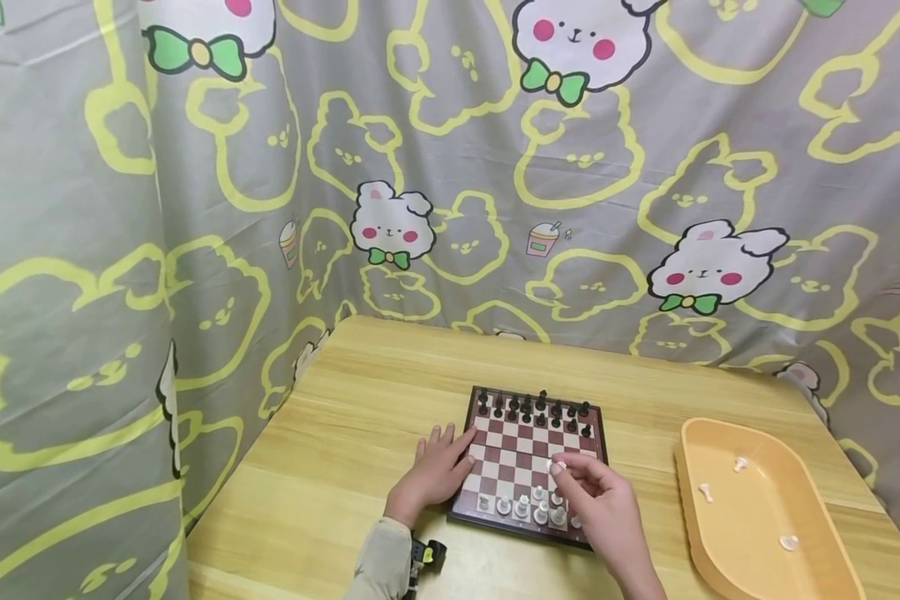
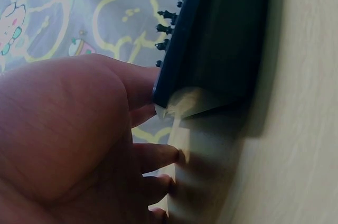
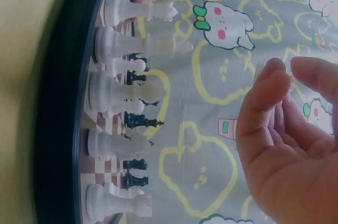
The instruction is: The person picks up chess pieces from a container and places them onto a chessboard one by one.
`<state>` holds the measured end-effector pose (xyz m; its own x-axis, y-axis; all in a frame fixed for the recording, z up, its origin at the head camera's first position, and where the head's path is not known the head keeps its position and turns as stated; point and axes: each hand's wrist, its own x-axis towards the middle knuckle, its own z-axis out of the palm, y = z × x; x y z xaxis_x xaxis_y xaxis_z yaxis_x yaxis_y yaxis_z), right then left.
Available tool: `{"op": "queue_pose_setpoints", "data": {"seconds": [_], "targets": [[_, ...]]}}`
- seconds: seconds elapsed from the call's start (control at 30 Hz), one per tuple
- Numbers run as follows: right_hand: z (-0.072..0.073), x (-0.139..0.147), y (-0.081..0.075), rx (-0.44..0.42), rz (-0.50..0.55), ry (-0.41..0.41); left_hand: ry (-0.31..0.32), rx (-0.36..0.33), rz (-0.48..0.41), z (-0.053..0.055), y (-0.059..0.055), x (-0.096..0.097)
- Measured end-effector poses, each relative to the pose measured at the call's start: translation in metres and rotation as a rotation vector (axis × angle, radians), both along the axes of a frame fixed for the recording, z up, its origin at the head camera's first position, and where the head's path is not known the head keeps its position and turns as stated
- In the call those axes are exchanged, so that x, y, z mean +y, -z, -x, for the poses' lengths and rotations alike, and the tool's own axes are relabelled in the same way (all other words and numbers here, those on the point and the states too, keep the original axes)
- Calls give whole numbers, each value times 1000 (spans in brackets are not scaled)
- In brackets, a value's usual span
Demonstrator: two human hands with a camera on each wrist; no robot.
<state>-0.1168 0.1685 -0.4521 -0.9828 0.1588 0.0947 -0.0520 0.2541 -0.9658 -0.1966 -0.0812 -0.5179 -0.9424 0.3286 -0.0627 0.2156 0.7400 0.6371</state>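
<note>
A chessboard (image 1: 504, 470) with a dark rim lies on the table, with black pieces (image 1: 542, 402) in two rows at its far side. White pieces (image 1: 522, 505) line the near side, with a few pawns in front; in the right wrist view, the white king (image 3: 134, 44) and rook (image 3: 119, 204) stand upright. My right hand (image 1: 603, 507) pinches a small white chess piece (image 1: 553, 465) between thumb and fingertips above the board's right half; fingers mostly hide it. My left hand (image 1: 438, 467) rests at the board's left edge, fingers extended, thumb side touching the rim.
To the right of the board, an orange tray (image 1: 742, 525) holds three loose white pieces, one of them a chess piece (image 1: 741, 464) near its far end. A patterned curtain (image 1: 465, 167) hangs behind the wooden table (image 1: 375, 375) and along its left side.
</note>
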Motion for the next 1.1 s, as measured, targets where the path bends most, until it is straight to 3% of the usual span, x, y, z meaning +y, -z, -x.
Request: {"op": "queue_pose_setpoints", "data": {"seconds": [0.7, 1.1], "targets": [[-4, -9, 9, 21, -61, -51, -4, 19, -6, -3, -2, 1], [-1, -7, 5, 106, -57, -72, -5, 1, -18, -3, -5, 2]]}}
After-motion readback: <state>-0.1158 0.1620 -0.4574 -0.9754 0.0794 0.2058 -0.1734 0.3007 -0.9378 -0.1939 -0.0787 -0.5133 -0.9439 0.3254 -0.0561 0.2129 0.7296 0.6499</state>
